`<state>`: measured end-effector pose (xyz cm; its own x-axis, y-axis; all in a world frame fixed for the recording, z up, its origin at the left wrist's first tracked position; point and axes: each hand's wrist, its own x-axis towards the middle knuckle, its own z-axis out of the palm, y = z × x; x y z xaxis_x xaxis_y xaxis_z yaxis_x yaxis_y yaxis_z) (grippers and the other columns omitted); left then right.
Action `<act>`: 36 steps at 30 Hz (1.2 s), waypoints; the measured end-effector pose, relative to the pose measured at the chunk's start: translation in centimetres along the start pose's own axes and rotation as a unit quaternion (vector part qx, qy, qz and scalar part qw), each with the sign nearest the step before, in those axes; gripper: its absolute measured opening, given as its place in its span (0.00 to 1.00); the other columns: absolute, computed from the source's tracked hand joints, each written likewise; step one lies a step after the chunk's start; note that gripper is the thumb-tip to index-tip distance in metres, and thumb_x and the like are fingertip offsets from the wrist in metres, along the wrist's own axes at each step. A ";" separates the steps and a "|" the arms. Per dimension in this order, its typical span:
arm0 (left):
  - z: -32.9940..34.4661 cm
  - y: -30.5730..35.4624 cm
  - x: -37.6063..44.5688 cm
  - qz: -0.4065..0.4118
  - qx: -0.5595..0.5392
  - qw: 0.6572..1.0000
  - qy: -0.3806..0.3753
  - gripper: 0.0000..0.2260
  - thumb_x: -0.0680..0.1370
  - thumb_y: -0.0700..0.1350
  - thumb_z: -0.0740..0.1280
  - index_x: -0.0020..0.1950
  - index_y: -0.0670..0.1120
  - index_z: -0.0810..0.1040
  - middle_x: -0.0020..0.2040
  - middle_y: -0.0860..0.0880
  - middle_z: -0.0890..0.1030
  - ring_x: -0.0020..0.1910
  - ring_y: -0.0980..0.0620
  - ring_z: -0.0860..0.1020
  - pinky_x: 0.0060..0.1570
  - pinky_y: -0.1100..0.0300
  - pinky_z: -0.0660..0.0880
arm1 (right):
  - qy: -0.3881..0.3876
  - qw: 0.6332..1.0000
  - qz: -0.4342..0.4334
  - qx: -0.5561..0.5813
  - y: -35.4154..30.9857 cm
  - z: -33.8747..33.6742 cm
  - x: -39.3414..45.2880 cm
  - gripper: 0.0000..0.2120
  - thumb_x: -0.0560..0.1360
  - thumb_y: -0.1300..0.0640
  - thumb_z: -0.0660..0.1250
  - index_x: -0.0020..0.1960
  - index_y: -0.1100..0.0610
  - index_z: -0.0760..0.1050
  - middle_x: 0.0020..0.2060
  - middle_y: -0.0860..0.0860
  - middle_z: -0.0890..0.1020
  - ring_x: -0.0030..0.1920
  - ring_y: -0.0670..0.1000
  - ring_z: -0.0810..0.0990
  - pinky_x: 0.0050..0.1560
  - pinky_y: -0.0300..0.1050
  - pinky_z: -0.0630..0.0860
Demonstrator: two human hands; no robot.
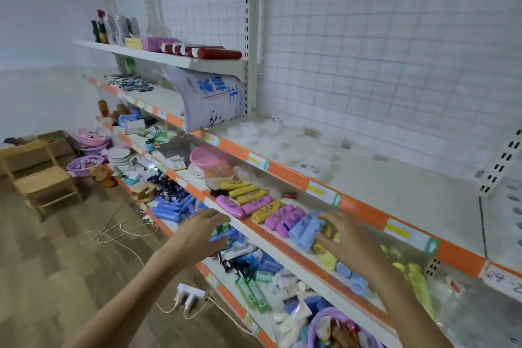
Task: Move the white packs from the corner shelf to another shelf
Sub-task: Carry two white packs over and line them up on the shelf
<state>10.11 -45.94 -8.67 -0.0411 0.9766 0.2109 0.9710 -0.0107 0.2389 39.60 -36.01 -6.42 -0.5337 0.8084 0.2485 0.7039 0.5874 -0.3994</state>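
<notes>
Reaching toward the shelf, both hands are empty: left hand with fingers relaxed, right hand spread over blue bottles.

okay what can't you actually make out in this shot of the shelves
Head view only:
- Right hand: whether it grips the blue packs; its fingers cover them.
- Clear items on the upper shelf: motion blur.
- Handwritten price tag: cut by the right edge.
- Purple basket: cut by the bottom edge.
</notes>
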 end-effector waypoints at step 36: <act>6.2 -9.2 56.3 0.131 -0.176 0.975 -0.034 0.25 0.73 0.47 0.70 0.67 0.45 0.68 0.62 0.46 0.70 0.56 0.51 0.72 0.58 0.60 0.69 | 0.065 0.972 0.224 -0.009 20.4 1.0 39.0 0.24 0.74 0.51 0.66 0.68 0.49 0.65 0.67 0.50 0.65 0.66 0.53 0.63 0.65 0.49 0.66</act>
<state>0.30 10.50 -4.88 0.2252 0.9421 0.2485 0.8046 -0.3236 0.4978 32.65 7.44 -5.73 -0.1083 0.9807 0.1630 0.8604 0.1746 -0.4787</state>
